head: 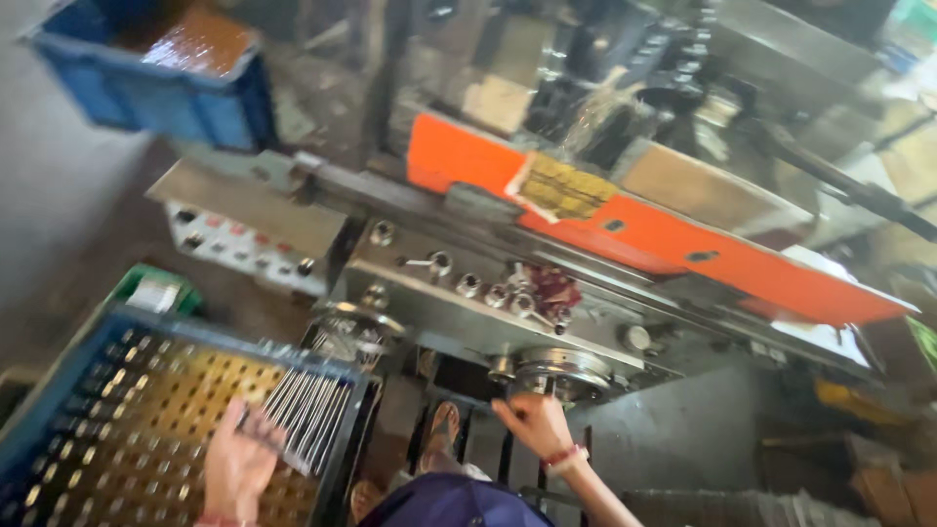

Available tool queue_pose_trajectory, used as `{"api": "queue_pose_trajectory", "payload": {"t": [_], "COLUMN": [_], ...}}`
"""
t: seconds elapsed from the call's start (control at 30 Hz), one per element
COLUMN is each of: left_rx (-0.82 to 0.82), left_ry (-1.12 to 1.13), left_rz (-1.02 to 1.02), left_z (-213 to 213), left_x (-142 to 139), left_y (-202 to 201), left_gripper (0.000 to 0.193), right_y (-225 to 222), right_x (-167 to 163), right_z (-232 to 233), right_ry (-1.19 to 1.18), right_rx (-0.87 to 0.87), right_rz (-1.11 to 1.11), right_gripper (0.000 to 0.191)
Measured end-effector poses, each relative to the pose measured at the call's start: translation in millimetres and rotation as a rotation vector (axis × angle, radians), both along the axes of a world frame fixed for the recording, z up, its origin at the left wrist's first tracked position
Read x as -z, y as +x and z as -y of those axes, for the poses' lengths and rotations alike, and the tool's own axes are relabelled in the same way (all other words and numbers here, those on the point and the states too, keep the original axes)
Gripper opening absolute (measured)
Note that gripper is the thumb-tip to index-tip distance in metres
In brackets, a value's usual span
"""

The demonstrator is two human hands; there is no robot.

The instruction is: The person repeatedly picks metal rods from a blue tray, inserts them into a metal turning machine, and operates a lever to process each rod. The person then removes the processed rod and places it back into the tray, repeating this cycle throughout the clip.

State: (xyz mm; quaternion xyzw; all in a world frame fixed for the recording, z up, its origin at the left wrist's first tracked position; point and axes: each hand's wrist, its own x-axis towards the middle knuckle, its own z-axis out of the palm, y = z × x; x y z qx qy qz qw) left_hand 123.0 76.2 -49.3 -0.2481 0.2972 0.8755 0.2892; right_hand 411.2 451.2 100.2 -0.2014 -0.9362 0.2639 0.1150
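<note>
My left hand grips a bundle of thin shiny metal rods above a blue perforated crate at the lower left. My right hand, with a red thread on the wrist, rests on a round metal handwheel at the front of a grey machine. The machine carries a long orange guard across its top. My sandalled foot shows between the hands.
A second blue crate of brown liquid sits at the upper left. A grey control panel with red and black buttons sticks out left of the machine. A green box lies on the floor behind the perforated crate.
</note>
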Motion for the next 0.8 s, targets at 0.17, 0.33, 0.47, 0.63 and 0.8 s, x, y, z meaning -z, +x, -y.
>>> {"api": "queue_pose_trajectory", "payload": {"t": [0.17,0.33,0.47,0.63,0.8], "left_rx": [0.112,0.111,0.173,0.258,0.324], "left_ry": [-0.155,-0.332,-0.281,-0.274,-0.155], "left_rz": [-0.052,-0.385,-0.854,-1.136,-1.293], "left_z": [-4.3,-71.6,-141.7,-220.1,-299.4], "left_x": [21.3,-61.9,-172.6,-300.3,-385.0], "left_y": [-10.6,-35.8,-58.9,-71.7,-74.1], "left_gripper": [0.013,0.009,0.013,0.014,0.011], "right_y": [104.4,143.9,153.0,147.0,132.7], "right_x": [83.5,105.7,76.6,-16.4,-137.6], "right_z": [-29.6,-71.5,-117.0,-191.3,-249.8], "right_ry": [0.047,0.032,0.207,0.546,0.736], "right_rx": [0.168,0.378,0.44,0.495,0.738], "right_rz": [0.624,0.565,0.237,0.08,-0.155], "right_gripper": [0.037,0.022,0.013,0.006,0.011]}}
